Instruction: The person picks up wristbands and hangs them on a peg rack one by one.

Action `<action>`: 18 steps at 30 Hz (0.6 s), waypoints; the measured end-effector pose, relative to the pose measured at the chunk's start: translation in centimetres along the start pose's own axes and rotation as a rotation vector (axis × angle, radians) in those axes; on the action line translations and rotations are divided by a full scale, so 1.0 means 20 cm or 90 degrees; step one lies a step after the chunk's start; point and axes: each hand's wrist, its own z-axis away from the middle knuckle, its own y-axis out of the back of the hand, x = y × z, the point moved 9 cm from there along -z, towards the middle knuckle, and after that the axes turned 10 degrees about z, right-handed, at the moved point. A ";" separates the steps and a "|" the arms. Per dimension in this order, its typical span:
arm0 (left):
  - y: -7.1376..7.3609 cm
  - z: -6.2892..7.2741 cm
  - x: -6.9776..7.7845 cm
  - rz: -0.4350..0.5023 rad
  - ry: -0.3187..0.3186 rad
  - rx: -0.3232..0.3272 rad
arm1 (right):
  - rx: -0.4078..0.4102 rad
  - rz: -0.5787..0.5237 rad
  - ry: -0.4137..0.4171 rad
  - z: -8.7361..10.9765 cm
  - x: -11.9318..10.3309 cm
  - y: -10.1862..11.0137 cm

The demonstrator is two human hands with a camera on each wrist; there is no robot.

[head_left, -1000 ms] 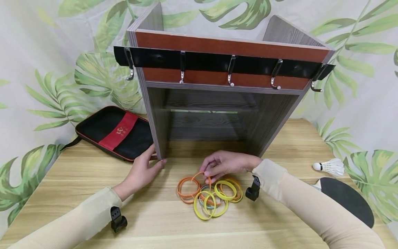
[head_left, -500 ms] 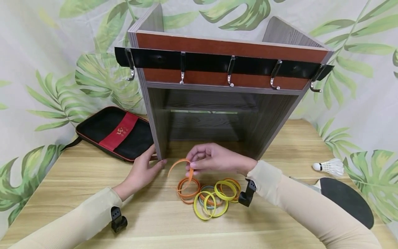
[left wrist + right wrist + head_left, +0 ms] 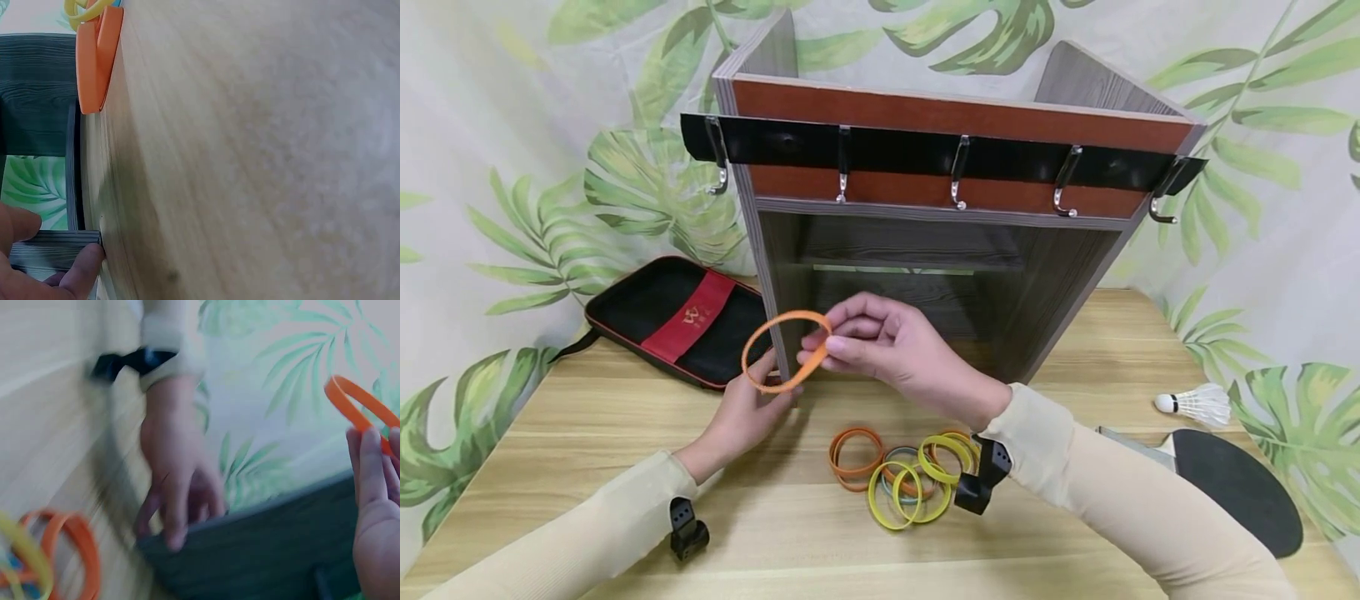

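My right hand [image 3: 906, 346] pinches an orange silicone wristband [image 3: 802, 372] between thumb and fingers, raised before the left panel of a grey wooden shelf unit [image 3: 1060, 292]. In the right wrist view, the same orange wristband [image 3: 351, 411] stands up from the fingertips. My left hand [image 3: 741, 423] grips the bottom front corner of that panel, thumb on one side and fingers on the other. The left wrist view shows the panel's edge [image 3: 69, 237] between its digits. On the table lies a loose pile of orange, yellow and bluish wristbands, including a yellow wristband [image 3: 872, 492].
A black rail [image 3: 902, 146] with several metal hooks [image 3: 958, 171] crosses the unit's front. A black-and-red case [image 3: 625, 304] lies left of it. At right are a shuttlecock [image 3: 1195, 405] and a black paddle [image 3: 1236, 492]. A leaf-patterned cloth [image 3: 535, 167] hangs behind.
My right hand has lifted the orange wristband from the pile, up and to the left. The left hand has stayed at the panel's corner.
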 end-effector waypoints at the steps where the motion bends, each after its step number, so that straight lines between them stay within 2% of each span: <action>1: 0.00 0.00 0.00 0.005 -0.006 0.001 | 0.004 -0.021 0.013 -0.01 -0.03 -0.01; 11: 0.00 0.00 0.01 0.015 -0.057 0.002 | 0.073 -0.144 0.130 -0.10 -0.26 -0.11; 18: 0.00 0.00 0.02 0.020 -0.069 0.002 | 0.095 -0.177 0.179 -0.14 -0.36 -0.16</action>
